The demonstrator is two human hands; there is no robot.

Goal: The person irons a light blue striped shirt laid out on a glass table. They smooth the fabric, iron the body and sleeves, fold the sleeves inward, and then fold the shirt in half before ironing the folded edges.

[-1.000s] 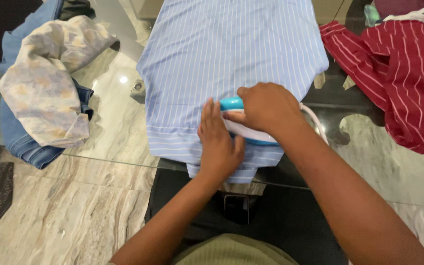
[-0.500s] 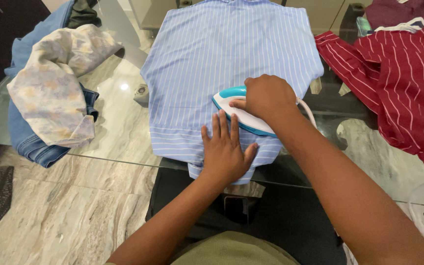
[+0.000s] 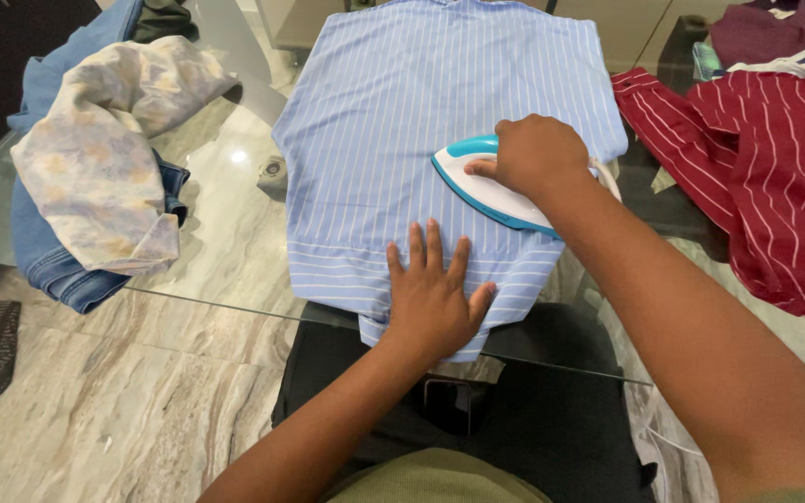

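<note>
A light blue shirt with thin white stripes (image 3: 393, 121) lies spread flat on a glass table (image 3: 225, 224). My right hand (image 3: 538, 154) grips the handle of a white and turquoise iron (image 3: 477, 186), which rests on the shirt's right half. My left hand (image 3: 432, 293) lies flat, fingers spread, on the shirt's near hem, pressing it down just below and left of the iron. The iron's white cord runs off behind my right wrist.
A heap of clothes, a pale patterned cloth (image 3: 104, 149) over blue jeans (image 3: 58, 270), sits at the table's left. A dark red striped garment (image 3: 775, 158) covers the right side. A phone (image 3: 449, 401) rests on my dark-clad lap below the table edge.
The iron has slid away from me and to the right across the shirt. My left hand has come off the iron's side and now lies flat on the hem.
</note>
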